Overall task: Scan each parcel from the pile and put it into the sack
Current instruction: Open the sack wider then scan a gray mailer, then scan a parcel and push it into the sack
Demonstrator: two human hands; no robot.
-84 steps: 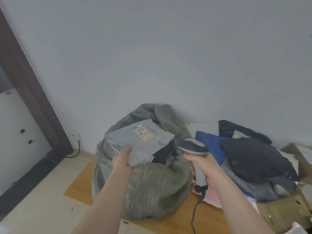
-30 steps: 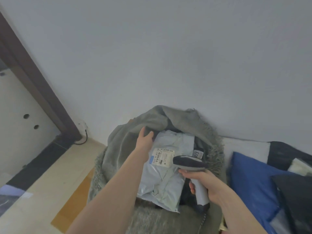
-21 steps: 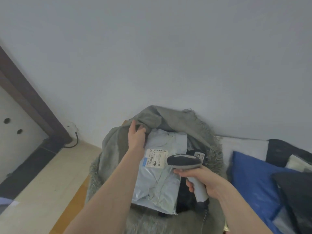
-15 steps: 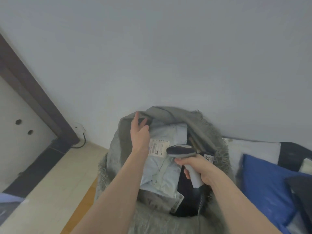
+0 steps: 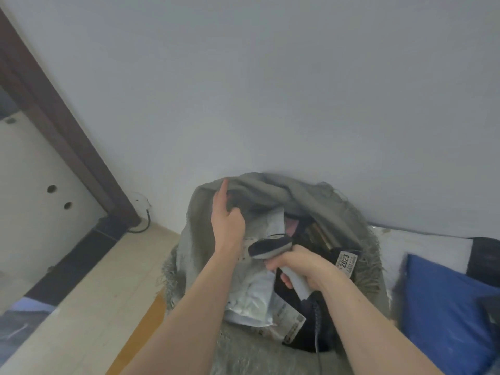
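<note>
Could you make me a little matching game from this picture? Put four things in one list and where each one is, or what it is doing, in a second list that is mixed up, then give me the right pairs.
Things:
1. left hand
2. right hand
3. pale grey parcel
4. blue parcel

Places or states:
A. lies inside the open sack
B. grips the handle of the scanner
C. lies outside the sack, to its right
D. reaches to the sack's far rim, index finger straight

Pairs: 1-D, 2-B, 3-A, 4-C
</note>
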